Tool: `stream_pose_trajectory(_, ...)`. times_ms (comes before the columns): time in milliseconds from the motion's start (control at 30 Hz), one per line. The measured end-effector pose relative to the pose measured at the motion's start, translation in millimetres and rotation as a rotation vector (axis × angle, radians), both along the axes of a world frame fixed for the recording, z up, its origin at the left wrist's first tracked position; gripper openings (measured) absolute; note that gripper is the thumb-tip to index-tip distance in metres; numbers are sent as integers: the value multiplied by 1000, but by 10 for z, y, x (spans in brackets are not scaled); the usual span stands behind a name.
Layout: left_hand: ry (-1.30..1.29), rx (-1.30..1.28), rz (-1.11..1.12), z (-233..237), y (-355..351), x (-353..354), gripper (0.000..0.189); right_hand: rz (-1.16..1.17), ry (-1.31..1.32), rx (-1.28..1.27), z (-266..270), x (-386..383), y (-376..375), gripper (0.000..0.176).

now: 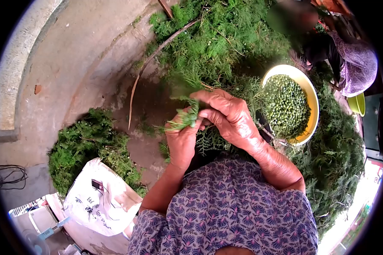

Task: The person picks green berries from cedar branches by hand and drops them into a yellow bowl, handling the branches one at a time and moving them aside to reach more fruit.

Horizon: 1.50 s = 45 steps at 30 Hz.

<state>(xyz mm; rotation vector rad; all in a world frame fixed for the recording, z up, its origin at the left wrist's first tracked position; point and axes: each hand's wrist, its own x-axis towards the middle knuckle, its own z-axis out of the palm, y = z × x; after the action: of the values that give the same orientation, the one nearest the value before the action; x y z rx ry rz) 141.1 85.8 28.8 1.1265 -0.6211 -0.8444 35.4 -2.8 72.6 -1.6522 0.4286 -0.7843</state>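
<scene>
My left hand [181,142] is closed around a feathery green conifer sprig [186,118], raised above the ground in front of my body. My right hand [232,117] meets it from the right, thumb and fingers pinched at the sprig's near side; what exactly lies between those fingertips is partly hidden. Close to my right wrist stands a yellow-rimmed basin [314,108], filled with small round green cones or berries [286,106]. A large heap of conifer branches [225,38] spreads beyond both hands, some of it blurred near the fingers.
A smaller branch pile [87,140] lies at left, beside a white sack [100,199] with a phone [97,185] on it. A long bare stick [147,63] leans ahead. At right sits another person [355,68] near a yellow-green tub [356,104]. A black cable [10,176] lies far left.
</scene>
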Motion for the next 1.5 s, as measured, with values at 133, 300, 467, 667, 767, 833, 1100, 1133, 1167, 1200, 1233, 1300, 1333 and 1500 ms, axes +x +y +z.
stream_pose_trajectory(133,-187,31,-72,39,-5,12,17,41,63,-183,-9,-49,-76,28)
stream_pose_trajectory(300,-218,31,-127,56,-5,20,14,-12,66,-211,31,-100,-60,29)
stream_pose_trajectory(467,-196,26,-190,87,-37,34,5,-15,36,-111,-52,-154,-23,27)
stream_pose_trajectory(667,-104,-42,-87,121,-51,-69,17,6,9,16,-86,-167,-47,22)
stream_pose_trajectory(767,-213,28,-139,33,-14,17,21,-57,-14,-90,-138,-134,-54,13)
stream_pose_trajectory(833,-207,91,-141,46,16,16,21,-98,-10,546,-140,-165,-19,11)
stream_pose_trajectory(1100,-859,34,14,7,-97,18,20,-7,-337,738,-65,-286,-128,12)
stream_pose_trajectory(1133,-930,44,47,20,-115,13,21,-86,-226,482,-84,-231,-84,14)
stream_pose_trajectory(1167,-1001,54,81,29,-127,10,22,-146,-164,318,-62,-165,-45,18)
stream_pose_trajectory(1200,-1053,21,78,30,-133,18,24,-152,-93,85,-151,-155,-57,19)
stream_pose_trajectory(1233,-1055,19,79,31,-136,24,24,-157,-22,-147,-198,-122,-67,19)
stream_pose_trajectory(1300,-1223,24,99,31,-135,35,24,-162,33,-180,-165,-132,-26,18)
stream_pose_trajectory(1333,-1263,19,87,38,-140,39,23,-173,12,-163,-199,-127,-16,17)
stream_pose_trajectory(1500,-1151,43,9,17,-135,5,24,-139,28,168,-204,-178,39,11)
